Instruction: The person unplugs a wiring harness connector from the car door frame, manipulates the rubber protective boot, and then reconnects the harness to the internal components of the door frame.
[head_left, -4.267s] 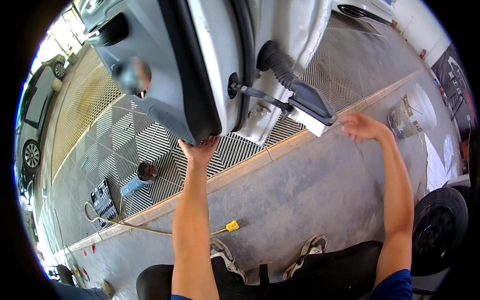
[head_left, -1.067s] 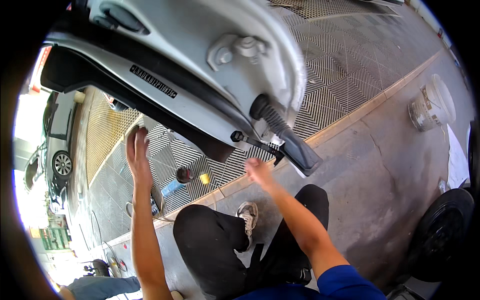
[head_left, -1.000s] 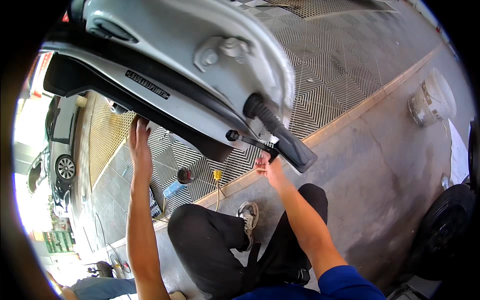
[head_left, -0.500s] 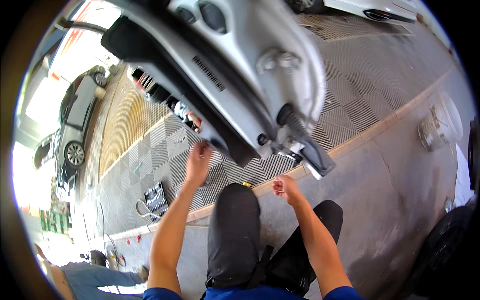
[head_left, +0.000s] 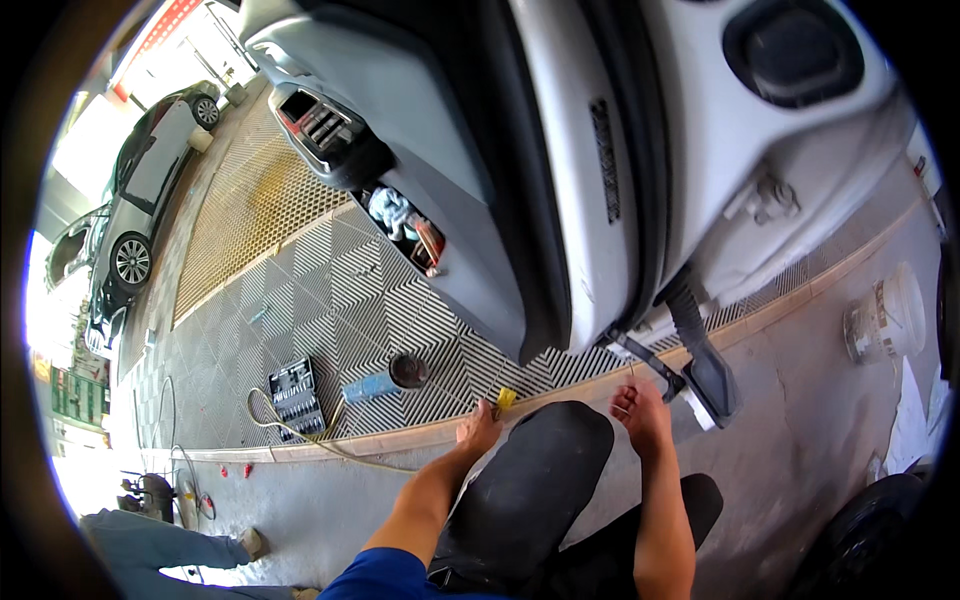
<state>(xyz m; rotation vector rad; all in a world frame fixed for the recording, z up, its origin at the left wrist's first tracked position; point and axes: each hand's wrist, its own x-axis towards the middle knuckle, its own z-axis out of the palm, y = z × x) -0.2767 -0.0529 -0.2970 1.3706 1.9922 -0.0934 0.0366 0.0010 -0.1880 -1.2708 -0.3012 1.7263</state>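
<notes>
A detached-looking or wide-open car door (head_left: 450,180), grey inside with a white edge, fills the upper middle. My left hand (head_left: 480,430) is down at the mat's front edge, its fingers closed at a small yellow object (head_left: 506,398) whose kind I cannot make out. My right hand (head_left: 642,412) is raised beside my knee, just below the door's lower hinge side. Its fingers are curled, and a thin sliver seems to stick up from them; what it is stays unclear. Close by hang a black ribbed rubber boot (head_left: 690,325) and a dark metal strap (head_left: 648,362).
An opened socket set case (head_left: 297,400) and a blue cylinder with a dark round end (head_left: 385,380) lie on the patterned mat, beside a pale hose (head_left: 345,455). A stained white bucket (head_left: 885,315) stands right. At lower left are another person's legs (head_left: 165,545); a car (head_left: 150,190) is behind.
My view has shifted, so the door looms larger and further right. My left hand has come down from the door's lower edge to the yellow object; my right hand has risen toward the strap.
</notes>
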